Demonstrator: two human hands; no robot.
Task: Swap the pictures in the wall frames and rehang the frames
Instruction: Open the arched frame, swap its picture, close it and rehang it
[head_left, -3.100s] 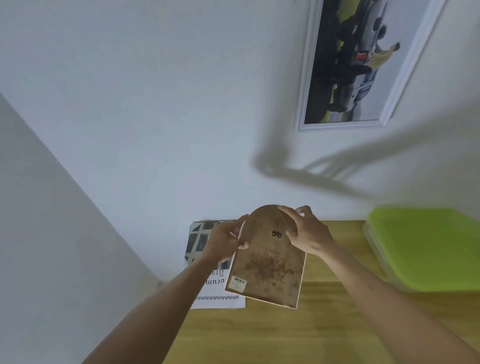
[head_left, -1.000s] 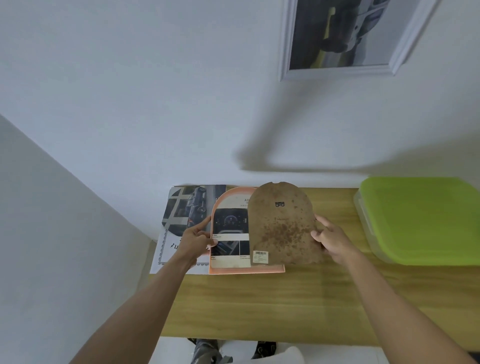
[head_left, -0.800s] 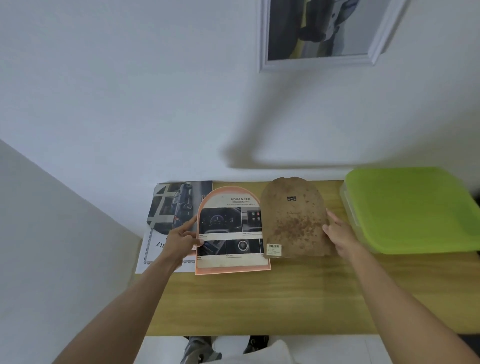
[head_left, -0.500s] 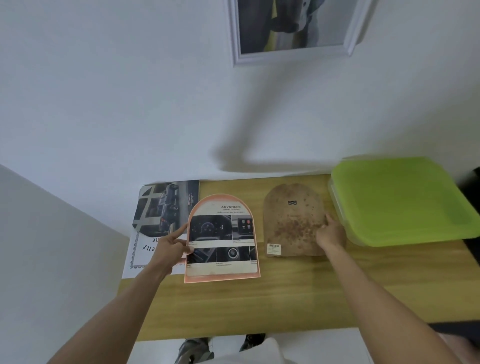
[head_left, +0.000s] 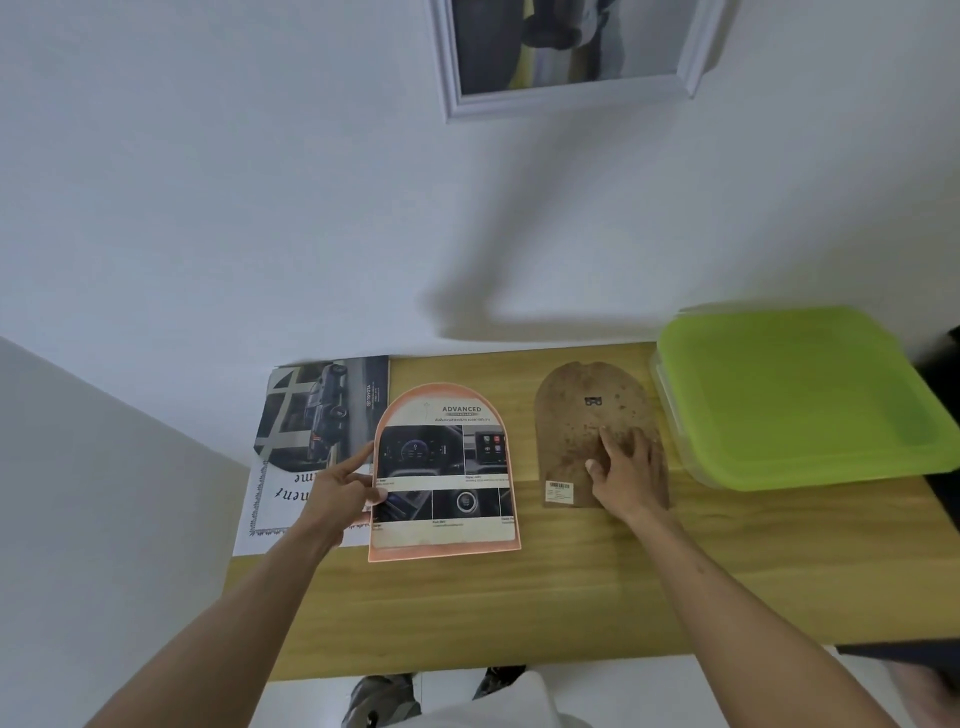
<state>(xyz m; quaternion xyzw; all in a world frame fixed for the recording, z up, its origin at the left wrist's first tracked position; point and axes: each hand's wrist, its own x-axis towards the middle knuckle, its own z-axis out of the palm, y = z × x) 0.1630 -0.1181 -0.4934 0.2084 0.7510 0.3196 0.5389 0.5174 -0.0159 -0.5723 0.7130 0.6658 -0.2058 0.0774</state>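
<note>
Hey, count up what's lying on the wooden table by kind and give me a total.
Arched frame with picture: 1
Brown backing board: 1
Loose printed sheets: 2 (car picture, bordered sheet)
Green-lidded box: 1
Total: 5

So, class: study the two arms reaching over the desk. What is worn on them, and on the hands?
Nothing is worn. The left hand and right hand are bare, with no gloves, rings, watch or bracelet showing. Both forearms are bare down to the picture's bottom edge; no sleeve or cuff comes into view.
</note>
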